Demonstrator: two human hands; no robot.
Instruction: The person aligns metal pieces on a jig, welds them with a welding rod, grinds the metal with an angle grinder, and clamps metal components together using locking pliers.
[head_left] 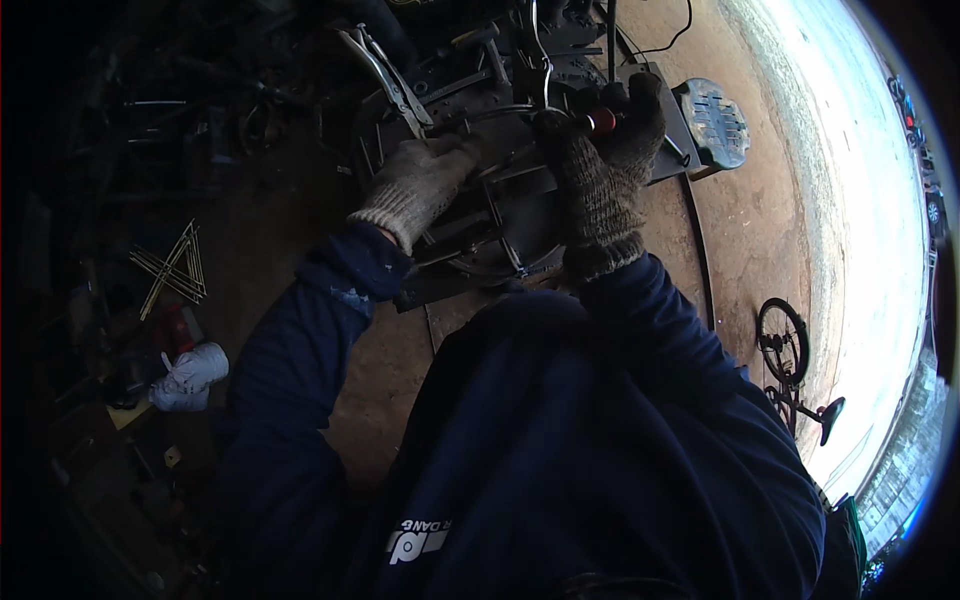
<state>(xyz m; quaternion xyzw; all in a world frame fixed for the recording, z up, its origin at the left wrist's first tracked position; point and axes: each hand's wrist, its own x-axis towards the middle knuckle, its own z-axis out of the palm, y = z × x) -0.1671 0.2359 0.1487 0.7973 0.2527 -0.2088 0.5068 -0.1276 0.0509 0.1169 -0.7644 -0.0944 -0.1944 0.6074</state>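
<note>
Both my hands wear grey knitted gloves over a dark metal work table [660,140]. My left hand [415,190] lies low over the metal pieces, just below the jaws of a pair of locking pliers [385,80]. Its fingertips fade into shadow, so their grip is unclear. Farther right, my right hand [610,175] is closed around a dark object with a red, round part [601,121] showing between thumb and fingers; its kind is not clear. A thin curved metal rod [500,111] runs between the hands. A second pair of pliers [541,70] stands beyond it.
A worn, pale blue-grey pad-like piece [714,124] juts out at the table's right. Thin yellowish rods [175,270] and a white bundle [190,377] lie at left. A bicycle [783,345] is at right, and a dark cable [697,240] crosses the brown floor.
</note>
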